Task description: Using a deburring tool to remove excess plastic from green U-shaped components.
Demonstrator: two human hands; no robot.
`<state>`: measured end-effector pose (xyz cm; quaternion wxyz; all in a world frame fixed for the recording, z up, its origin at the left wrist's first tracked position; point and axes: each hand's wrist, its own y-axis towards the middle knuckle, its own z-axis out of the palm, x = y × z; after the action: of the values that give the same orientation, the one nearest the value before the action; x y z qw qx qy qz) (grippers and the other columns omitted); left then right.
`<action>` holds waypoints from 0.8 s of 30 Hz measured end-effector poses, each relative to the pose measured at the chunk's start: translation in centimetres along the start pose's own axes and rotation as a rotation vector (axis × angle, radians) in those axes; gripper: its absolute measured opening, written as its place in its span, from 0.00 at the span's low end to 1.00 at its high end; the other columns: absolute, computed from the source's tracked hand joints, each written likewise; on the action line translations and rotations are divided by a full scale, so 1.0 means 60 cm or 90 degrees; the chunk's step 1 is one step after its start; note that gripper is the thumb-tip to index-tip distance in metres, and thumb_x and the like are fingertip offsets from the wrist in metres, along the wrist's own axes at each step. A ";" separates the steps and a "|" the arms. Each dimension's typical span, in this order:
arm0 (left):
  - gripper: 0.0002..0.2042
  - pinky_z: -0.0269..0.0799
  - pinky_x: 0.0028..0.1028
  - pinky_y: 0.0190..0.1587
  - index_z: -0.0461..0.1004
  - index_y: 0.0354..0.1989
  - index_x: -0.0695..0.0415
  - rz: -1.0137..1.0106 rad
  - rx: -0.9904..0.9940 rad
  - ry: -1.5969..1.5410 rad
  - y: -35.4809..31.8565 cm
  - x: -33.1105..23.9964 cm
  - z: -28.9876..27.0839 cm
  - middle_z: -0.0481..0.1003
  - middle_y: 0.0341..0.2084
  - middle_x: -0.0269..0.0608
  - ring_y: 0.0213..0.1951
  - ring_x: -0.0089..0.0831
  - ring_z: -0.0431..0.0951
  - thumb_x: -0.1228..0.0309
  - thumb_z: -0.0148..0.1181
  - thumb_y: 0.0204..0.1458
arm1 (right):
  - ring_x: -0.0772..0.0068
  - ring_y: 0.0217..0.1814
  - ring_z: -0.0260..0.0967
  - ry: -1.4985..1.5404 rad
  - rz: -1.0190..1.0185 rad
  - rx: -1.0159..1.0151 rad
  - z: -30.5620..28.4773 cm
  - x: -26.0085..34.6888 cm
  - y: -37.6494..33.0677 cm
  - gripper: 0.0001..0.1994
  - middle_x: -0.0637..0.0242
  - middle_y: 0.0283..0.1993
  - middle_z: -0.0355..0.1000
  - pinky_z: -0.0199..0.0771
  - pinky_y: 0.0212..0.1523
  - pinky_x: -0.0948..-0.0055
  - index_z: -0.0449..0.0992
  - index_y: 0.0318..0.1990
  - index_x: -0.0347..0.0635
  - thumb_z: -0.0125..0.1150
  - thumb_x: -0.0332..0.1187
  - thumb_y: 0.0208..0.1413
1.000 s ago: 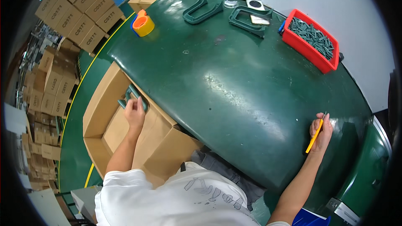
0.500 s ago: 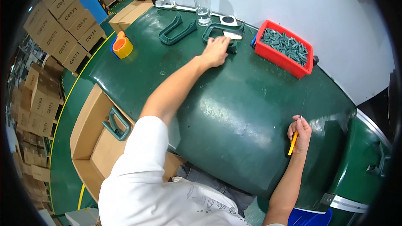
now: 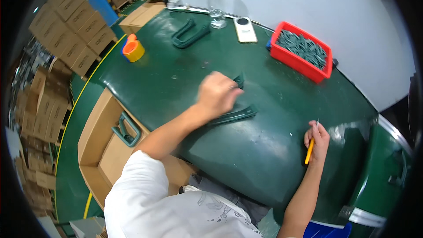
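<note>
My left hand (image 3: 217, 95) is closed round a dark green U-shaped plastic handle (image 3: 235, 115), above the middle of the table; the hand is blurred and covers part of the piece. In my right hand (image 3: 318, 140) is a slim yellow craft knife (image 3: 310, 150), its thin blade pointing away from me over the right side of the table. A second green U-shaped handle (image 3: 190, 40) lies toward the back left of the table. Another handle (image 3: 127, 131) rests inside the open cardboard box (image 3: 94, 143) at my left.
A red bin (image 3: 304, 67) of small green plastic pieces stands at the back right. Along the wall are a clear bottle (image 3: 216, 11) and a white phone-like object (image 3: 245, 31). Rolls of tape (image 3: 133, 51) sit at the table's left edge. Stacked cartons (image 3: 72, 26) stand beyond.
My left hand has taken the green handle from beside the phone-like object and brought it toward me. My right hand with the craft knife has hardly moved.
</note>
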<state>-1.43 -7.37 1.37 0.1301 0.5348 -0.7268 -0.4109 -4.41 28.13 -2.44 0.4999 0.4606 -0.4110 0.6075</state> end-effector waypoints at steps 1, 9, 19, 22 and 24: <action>0.13 0.71 0.34 0.36 0.75 0.31 0.60 -0.072 0.019 0.077 -0.007 0.006 -0.012 0.73 0.28 0.45 0.34 0.42 0.73 0.70 0.70 0.37 | 0.80 0.14 0.55 -0.012 0.002 0.006 0.001 0.001 0.000 0.11 0.72 0.17 0.56 0.52 0.13 0.83 0.71 0.39 0.34 0.51 0.35 0.61; 0.17 0.71 0.36 0.35 0.75 0.39 0.63 -0.319 0.420 -0.008 -0.002 0.013 -0.030 0.72 0.23 0.46 0.28 0.44 0.74 0.67 0.66 0.41 | 0.78 0.16 0.59 0.007 0.021 -0.011 0.014 0.012 -0.006 0.10 0.71 0.17 0.59 0.54 0.14 0.81 0.72 0.39 0.32 0.54 0.33 0.59; 0.09 0.61 0.22 0.13 0.66 0.34 0.63 -0.599 0.456 -0.436 0.061 -0.026 -0.050 0.68 0.14 0.36 0.12 0.21 0.66 0.73 0.59 0.50 | 0.80 0.17 0.58 0.004 0.036 -0.027 0.017 0.013 -0.006 0.11 0.72 0.17 0.58 0.54 0.15 0.83 0.72 0.39 0.34 0.53 0.34 0.60; 0.11 0.60 0.22 0.13 0.67 0.37 0.61 -0.598 0.102 -0.799 0.056 -0.016 -0.062 0.66 0.15 0.34 0.11 0.20 0.64 0.69 0.58 0.51 | 0.80 0.16 0.59 0.014 0.042 -0.019 0.016 0.016 -0.004 0.11 0.72 0.17 0.61 0.55 0.16 0.82 0.73 0.39 0.33 0.56 0.35 0.58; 0.12 0.60 0.23 0.13 0.67 0.40 0.63 -0.569 0.289 -0.388 0.041 -0.018 -0.043 0.66 0.17 0.34 0.12 0.20 0.64 0.71 0.58 0.50 | 0.80 0.17 0.60 0.006 0.030 -0.019 0.015 0.016 -0.004 0.12 0.72 0.17 0.61 0.56 0.16 0.82 0.73 0.39 0.33 0.57 0.36 0.58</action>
<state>-1.07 -7.39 5.08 -0.3885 0.6615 -0.5052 -0.3953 -4.10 27.53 -1.31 0.4940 0.4405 -0.4284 0.6152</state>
